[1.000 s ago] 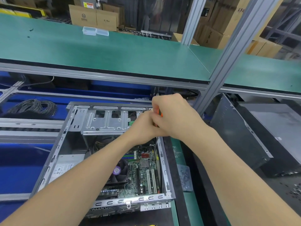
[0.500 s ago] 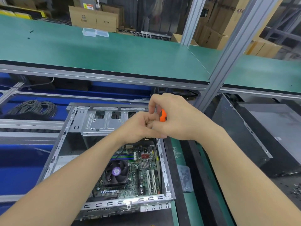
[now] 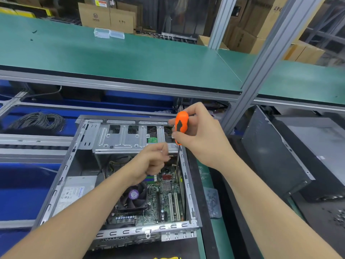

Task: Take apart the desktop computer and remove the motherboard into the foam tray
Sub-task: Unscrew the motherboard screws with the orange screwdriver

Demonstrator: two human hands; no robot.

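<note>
while the desktop computer (image 3: 187,184) lies with its side uncovered, the motherboard (image 3: 164,199) is seated on the case floor, not yet lifted; no foam tray is seen. right hand (image 3: 201,141): clamped round the orange screwdriver (image 3: 181,124), shaft pointed down near the board's far right corner. left hand (image 3: 149,163): fingers curled just beside the shaft; whether anything is pinched cannot be told. judged outstanding: unfastening, lift-out, transfer. obstructions listed: drive cage (image 3: 123,141) over the far edge, cooler fan (image 3: 133,196), power supply (image 3: 72,193).

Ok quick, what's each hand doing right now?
Left hand: fingers curled, cannot tell if it holds anything.
Right hand: holding the orange screwdriver.
</note>
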